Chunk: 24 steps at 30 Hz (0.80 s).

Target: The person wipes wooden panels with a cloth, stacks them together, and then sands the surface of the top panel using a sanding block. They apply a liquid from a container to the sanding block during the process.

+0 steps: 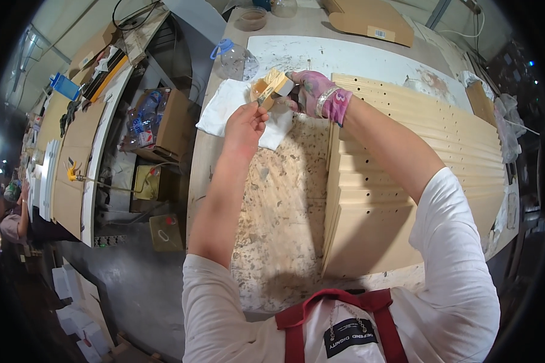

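Observation:
My bare left hand [246, 128] is closed in a pinch on the near end of a small tan piece with a thin dark-and-shiny strip [265, 97]. My right hand [315, 92], in a pink patterned glove, is closed round a small pale grey block [284, 86] right beside it. A lump of yellowish paste-like stuff [275, 77] sits at the top of these pieces; their exact kind is hard to make out. Both hands meet above a white cloth [221, 109] on the worktable. A round tan thing [258, 89] shows partly behind them.
A stack of cream grooved boards with holes [375, 242] lies under my right arm. Beyond the cloth stand a clear jug with a blue lid [233, 60] and a round tub [251, 19]. Cardboard [369, 21] lies at the back. A shelf bench [72, 175] is on the left.

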Available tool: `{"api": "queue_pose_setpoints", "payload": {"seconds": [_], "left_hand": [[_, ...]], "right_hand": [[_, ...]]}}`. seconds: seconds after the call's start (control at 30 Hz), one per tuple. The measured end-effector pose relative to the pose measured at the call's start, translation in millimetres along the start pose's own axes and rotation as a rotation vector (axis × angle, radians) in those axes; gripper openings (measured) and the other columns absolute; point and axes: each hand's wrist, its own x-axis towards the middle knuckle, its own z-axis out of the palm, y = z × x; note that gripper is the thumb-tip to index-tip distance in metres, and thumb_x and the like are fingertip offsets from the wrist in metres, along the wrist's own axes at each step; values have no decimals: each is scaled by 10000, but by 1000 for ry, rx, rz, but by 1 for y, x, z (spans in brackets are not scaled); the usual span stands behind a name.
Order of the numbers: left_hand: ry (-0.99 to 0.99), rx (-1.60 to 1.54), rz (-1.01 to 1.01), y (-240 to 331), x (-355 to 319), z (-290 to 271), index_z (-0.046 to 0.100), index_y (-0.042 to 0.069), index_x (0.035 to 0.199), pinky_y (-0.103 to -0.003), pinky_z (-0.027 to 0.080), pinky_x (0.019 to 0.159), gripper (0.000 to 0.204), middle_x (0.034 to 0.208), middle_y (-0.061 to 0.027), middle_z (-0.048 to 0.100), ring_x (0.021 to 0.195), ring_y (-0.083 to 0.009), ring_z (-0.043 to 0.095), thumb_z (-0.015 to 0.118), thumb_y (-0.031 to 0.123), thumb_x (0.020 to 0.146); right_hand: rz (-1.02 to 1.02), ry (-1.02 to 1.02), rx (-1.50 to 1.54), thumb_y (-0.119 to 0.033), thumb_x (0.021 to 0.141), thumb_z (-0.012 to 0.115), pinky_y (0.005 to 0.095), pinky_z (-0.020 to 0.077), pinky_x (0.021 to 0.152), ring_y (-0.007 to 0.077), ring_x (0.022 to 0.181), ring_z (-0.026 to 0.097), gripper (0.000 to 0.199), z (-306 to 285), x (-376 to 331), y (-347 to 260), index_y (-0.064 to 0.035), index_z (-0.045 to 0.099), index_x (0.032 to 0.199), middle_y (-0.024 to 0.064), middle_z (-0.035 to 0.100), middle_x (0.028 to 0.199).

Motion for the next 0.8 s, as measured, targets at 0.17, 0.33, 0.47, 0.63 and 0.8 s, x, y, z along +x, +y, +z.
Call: {"api": "queue_pose_setpoints", "payload": {"seconds": [0.17,0.33,0.47,0.63,0.8], "left_hand": [[21,-77,39,-1,1,0,555,56,963,-202,448,618,95,845,-27,590,734,-111,556,576,147,947],[47,-23,37,-8,4,-2,538,42,979,-203,436,635,115,841,-38,587,737,-116,556,562,151,953],[67,-69,90,-4,10,-6,537,41,980,-207,430,629,113,840,-38,585,734,-117,549,558,150,956],[21,-60,29,-8,-2,2,539,50,984,-204,439,630,104,857,-29,580,748,-113,542,558,148,957],[37,-94,46,-8,-1,-3,541,64,983,-201,447,638,90,869,-20,579,755,-108,538,557,149,959]], "right_hand": [[25,-78,6,-226,1008,352,346,457,479,218,529,560,270,-1,-2,-2,-33,526,1079,147,641,840],[7,-61,55,-215,993,364,320,434,433,212,473,535,275,7,-9,0,-18,552,1029,132,625,754],[24,-74,48,-211,1008,367,323,440,459,210,509,542,258,-1,-6,1,-19,519,1088,134,626,791],[-46,4,65,-220,989,381,322,438,400,210,463,543,261,8,-10,-2,-30,560,1001,130,613,748],[-25,-12,107,-218,990,398,325,447,391,226,476,546,247,3,-4,-1,-20,545,1011,155,601,786]]}}
